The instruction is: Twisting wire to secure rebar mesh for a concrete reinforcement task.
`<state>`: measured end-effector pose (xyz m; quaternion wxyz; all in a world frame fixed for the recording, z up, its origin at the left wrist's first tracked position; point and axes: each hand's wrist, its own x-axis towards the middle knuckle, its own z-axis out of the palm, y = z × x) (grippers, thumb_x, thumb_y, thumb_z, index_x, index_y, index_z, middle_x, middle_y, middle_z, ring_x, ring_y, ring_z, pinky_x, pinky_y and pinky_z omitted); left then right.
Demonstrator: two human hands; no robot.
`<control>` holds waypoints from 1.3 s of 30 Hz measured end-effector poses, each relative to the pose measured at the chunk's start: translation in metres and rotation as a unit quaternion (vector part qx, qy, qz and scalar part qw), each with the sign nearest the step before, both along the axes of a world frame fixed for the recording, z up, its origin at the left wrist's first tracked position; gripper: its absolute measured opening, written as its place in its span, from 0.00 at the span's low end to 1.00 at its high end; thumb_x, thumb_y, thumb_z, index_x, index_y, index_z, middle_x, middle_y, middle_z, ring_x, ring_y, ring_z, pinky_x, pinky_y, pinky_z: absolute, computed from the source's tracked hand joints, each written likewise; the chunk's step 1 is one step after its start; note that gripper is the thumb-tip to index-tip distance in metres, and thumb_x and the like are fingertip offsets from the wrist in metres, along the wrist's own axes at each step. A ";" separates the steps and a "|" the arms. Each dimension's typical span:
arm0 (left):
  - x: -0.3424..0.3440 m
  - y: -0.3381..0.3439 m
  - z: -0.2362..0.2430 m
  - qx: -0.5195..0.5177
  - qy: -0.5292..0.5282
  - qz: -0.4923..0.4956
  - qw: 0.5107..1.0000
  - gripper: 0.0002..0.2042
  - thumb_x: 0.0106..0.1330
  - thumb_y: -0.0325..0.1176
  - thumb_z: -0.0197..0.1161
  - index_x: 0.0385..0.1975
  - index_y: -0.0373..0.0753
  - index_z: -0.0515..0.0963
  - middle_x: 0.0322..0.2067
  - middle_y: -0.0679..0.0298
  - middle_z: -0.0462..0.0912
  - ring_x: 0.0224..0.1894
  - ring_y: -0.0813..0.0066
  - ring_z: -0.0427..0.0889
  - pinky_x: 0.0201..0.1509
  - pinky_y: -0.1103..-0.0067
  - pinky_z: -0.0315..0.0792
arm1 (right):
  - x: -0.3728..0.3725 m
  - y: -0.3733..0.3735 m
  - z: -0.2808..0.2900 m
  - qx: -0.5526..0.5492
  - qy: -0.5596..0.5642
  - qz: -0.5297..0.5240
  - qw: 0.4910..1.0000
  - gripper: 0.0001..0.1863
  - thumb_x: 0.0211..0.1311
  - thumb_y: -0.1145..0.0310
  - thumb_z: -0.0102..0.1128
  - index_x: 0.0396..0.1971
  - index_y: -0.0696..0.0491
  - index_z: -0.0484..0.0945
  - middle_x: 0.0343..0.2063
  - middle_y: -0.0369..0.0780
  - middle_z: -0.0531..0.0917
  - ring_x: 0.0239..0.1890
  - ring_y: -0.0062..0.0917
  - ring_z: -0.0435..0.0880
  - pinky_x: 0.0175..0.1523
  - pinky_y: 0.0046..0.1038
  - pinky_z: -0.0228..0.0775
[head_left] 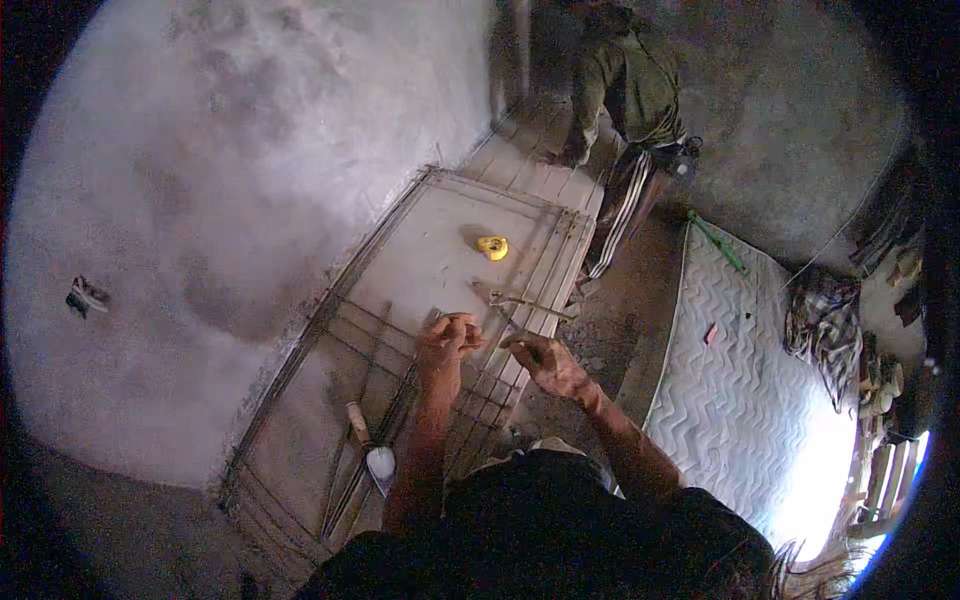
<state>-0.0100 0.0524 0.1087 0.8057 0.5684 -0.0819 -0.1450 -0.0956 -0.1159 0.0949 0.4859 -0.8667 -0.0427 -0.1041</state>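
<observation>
My left hand (448,350) is raised over the work surface (420,250), fingers curled in a pinch around something I cannot make out. Just right of it, my right hand (545,365) has bent fingers closed on something too small to name. Thin steel bars and wire frames (355,335) lie beneath both hands along the board. Beyond the fingertips rests a long metal tool (530,306). A yellow tape measure (492,248) sits farther up, and a trowel (378,460) with a pale wooden handle lies left of my left forearm.
A co-worker (630,90) in an olive top bends at the board's far end. To the right lies a quilted white mattress (740,420) carrying a green bar (718,240), a small pink item (712,333) and dark bundled fabric (820,310). A plastered wall (200,200) borders the left side.
</observation>
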 end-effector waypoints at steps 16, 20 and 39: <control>0.005 -0.003 -0.007 -0.212 0.046 -0.043 0.975 0.06 0.61 0.28 0.57 0.36 0.42 0.70 0.22 0.71 0.70 0.24 0.79 0.71 0.31 0.77 0.69 | -0.027 0.004 -0.018 0.087 0.070 -0.009 0.994 0.15 0.64 0.58 0.48 0.39 0.54 0.75 0.30 0.44 0.81 0.32 0.35 0.80 0.39 0.30 0.70; 0.009 -0.002 -0.014 -0.222 0.058 -0.072 0.971 0.07 0.60 0.24 0.55 0.36 0.43 0.70 0.22 0.73 0.69 0.20 0.83 0.66 0.27 0.81 0.65 | -0.024 0.003 -0.030 0.016 0.026 -0.015 0.999 0.15 0.64 0.59 0.48 0.39 0.54 0.75 0.34 0.45 0.80 0.37 0.36 0.80 0.40 0.31 0.70; 0.025 0.014 -0.064 -0.400 0.063 -0.075 0.911 0.03 0.64 0.33 0.51 0.28 0.47 0.68 0.22 0.70 0.70 0.16 0.82 0.62 0.20 0.81 0.59 | -0.044 -0.014 -0.043 -0.028 0.157 0.047 0.986 0.13 0.62 0.60 0.47 0.34 0.51 0.79 0.33 0.41 0.82 0.38 0.37 0.80 0.44 0.34 0.71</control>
